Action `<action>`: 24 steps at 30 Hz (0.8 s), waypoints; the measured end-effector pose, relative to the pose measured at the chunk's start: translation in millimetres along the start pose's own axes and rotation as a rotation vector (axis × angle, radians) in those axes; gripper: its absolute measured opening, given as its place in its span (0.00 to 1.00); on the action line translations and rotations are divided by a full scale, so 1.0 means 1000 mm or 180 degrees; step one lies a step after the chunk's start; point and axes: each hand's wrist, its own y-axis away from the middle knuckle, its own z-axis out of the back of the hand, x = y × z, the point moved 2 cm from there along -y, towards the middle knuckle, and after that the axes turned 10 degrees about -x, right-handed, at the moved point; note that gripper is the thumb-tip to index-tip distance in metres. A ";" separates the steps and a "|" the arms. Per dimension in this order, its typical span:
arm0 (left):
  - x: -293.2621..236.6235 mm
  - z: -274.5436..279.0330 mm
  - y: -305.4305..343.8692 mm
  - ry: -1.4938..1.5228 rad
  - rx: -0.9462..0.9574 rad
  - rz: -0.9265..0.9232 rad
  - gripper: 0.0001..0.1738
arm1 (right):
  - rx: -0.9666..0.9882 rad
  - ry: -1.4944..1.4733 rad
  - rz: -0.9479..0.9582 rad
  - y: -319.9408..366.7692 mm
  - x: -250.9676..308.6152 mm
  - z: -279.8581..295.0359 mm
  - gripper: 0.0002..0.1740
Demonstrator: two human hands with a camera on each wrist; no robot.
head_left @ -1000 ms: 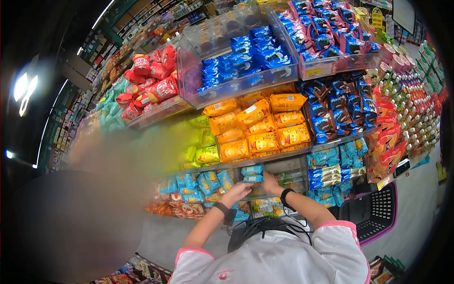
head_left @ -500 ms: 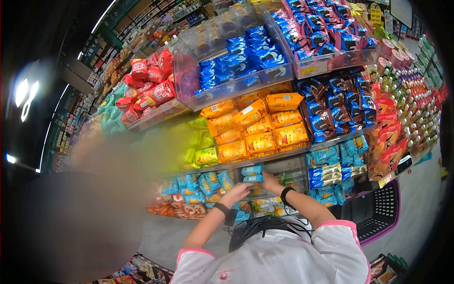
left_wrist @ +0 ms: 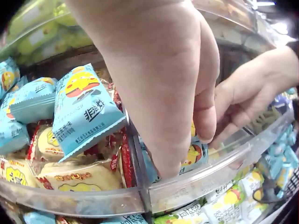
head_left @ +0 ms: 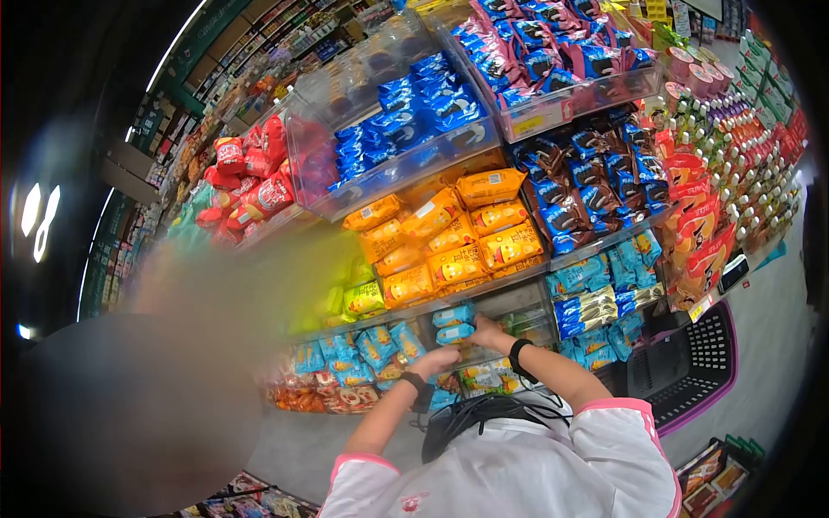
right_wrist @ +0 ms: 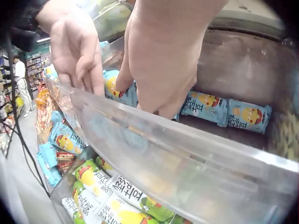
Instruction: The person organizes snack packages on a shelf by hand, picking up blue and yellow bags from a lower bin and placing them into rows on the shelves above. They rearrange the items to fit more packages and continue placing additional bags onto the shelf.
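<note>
Small light-blue snack packets with a yellow chick print lie in a row inside a clear plastic bin. My right hand reaches into this bin from the right. In the right wrist view its thumb lies over one blue packet and its other fingers curl down behind the front wall, hiding part of the packet. My left hand is at the bin's front rim with relaxed fingers hanging down, holding nothing. In the left wrist view a blue packet shows just beyond its fingers.
Orange packets fill the tier above, beside brown-and-blue packets. Left of the bin lie more blue packets and clear-wrapped cakes; white-green packets lie below. A black basket with a purple rim stands at the right.
My left hand has drawn back from the blue packets toward the bin's front. The right hand stays at their right end. The head view has tilted a little.
</note>
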 end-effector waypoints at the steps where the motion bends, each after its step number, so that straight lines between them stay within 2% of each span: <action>1: 0.005 0.001 -0.008 -0.0114 0.0024 -0.0116 0.21 | -0.0024 0.0029 0.0017 0.001 0.002 0.002 0.41; 3: 0.022 0.006 -0.032 -0.0330 0.0069 -0.0349 0.29 | -0.0070 -0.0057 0.0129 -0.006 -0.007 -0.008 0.42; 14: 0.031 0.007 -0.046 -0.0423 -0.0427 -0.0877 0.24 | 0.0069 -0.0011 0.0367 -0.025 -0.026 -0.029 0.47; 15: 0.029 0.007 -0.043 -0.0439 -0.0507 -0.0852 0.23 | 0.0107 -0.0068 0.0371 -0.025 -0.025 -0.027 0.47; 18: -0.038 0.006 0.028 -0.0979 -0.0567 0.0173 0.20 | 0.0121 -0.0176 0.0419 -0.027 -0.029 -0.031 0.46; 22: 0.002 0.025 -0.022 -0.1099 -0.0290 0.0000 0.19 | -0.0026 0.0070 0.0470 -0.041 -0.047 -0.051 0.45; 24: 0.030 0.034 -0.049 -0.1068 -0.0276 -0.0179 0.18 | -0.0257 0.0096 0.0859 -0.026 -0.034 -0.037 0.42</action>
